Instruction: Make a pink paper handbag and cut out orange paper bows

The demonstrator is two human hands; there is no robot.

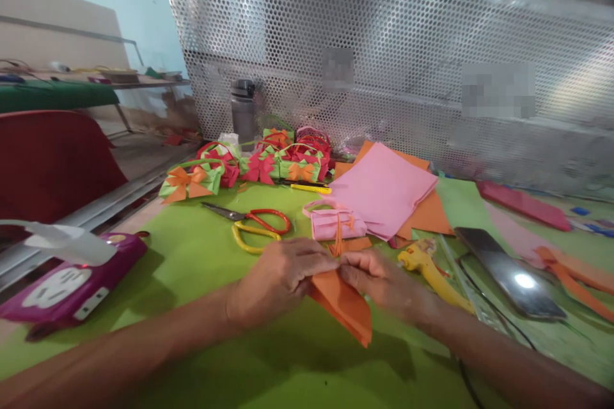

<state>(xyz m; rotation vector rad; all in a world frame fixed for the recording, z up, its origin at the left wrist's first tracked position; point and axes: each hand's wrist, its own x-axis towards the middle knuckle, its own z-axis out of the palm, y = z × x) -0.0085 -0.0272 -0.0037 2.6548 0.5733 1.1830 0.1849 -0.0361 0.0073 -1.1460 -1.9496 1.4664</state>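
Observation:
A folded piece of orange paper point(343, 307) is pinched between both hands, its layered lower end pointing down toward me. My left hand point(283, 271) grips its upper left edge with thumb and fingers closed. Opposite it, my right hand point(374, 276) pinches the top right edge, so the fingertips of the two hands nearly meet. Just beyond them lies a small pink paper bag point(338, 223) with a handle and thin orange strips across its front. Scissors point(244, 220) with one red and one yellow handle rest beyond my left hand.
Several finished paper bags with bows point(259, 166) stand at the back, near a grey bottle point(243, 112) and a yellow cutter point(311, 188). Pink sheets point(378, 188) lie centrally. Rightward are a yellow glue gun point(434, 271) and a phone point(508, 271); leftward, a purple power strip point(71, 284).

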